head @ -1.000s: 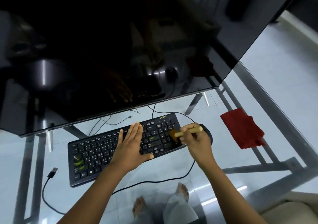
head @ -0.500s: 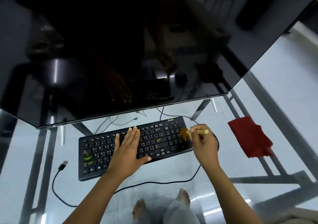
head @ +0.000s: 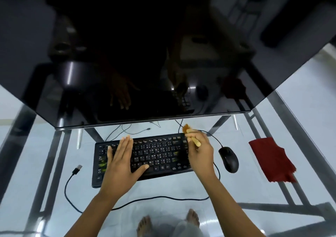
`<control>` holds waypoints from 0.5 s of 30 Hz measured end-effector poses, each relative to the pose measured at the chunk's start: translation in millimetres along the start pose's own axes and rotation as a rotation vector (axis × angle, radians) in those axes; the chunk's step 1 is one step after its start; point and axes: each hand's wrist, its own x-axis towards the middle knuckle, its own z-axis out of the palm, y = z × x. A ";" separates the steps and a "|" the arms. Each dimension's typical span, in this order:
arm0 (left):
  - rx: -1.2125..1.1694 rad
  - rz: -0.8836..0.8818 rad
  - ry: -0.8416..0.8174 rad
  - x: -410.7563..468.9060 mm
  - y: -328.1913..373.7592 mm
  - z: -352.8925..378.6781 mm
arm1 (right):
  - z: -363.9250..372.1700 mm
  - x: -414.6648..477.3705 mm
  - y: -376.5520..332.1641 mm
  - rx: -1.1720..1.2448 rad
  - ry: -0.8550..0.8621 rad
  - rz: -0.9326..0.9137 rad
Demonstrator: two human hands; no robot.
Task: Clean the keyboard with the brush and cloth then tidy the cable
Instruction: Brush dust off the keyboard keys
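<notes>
A black keyboard [head: 156, 153] lies on the glass desk below the monitor. My left hand [head: 122, 159] rests flat on its left half with straight fingers. My right hand [head: 201, 151] grips a small wooden brush [head: 192, 139] whose brown bristles sit at the keyboard's top right corner. The keyboard's black cable [head: 145, 199] loops across the glass in front and ends in a loose USB plug [head: 77, 169] on the left. A red cloth [head: 271, 158] lies flat at the right.
A large dark monitor [head: 145, 64] overhangs the back of the desk. A black mouse [head: 228, 159] sits just right of the keyboard. Thin cables [head: 131, 128] trail behind the keyboard. The glass desk [head: 300, 109] has metal frame bars; bare feet show beneath.
My right hand has carried the brush from the keyboard's right-hand keys up to its top right corner. My left hand stays flat on the keys. The camera view has shifted.
</notes>
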 end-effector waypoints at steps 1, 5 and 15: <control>-0.015 -0.021 0.031 -4.0 -4.9 -2.7 | 2.3 0.2 -0.6 0.011 -0.054 -0.013; -0.073 -0.126 0.132 -21.6 -28.0 -8.0 | 17.8 -1.3 -8.6 -0.019 -0.293 -0.060; -0.303 -0.299 0.221 -49.6 -63.1 -7.4 | 43.0 -0.7 -29.8 -0.088 -0.214 -0.149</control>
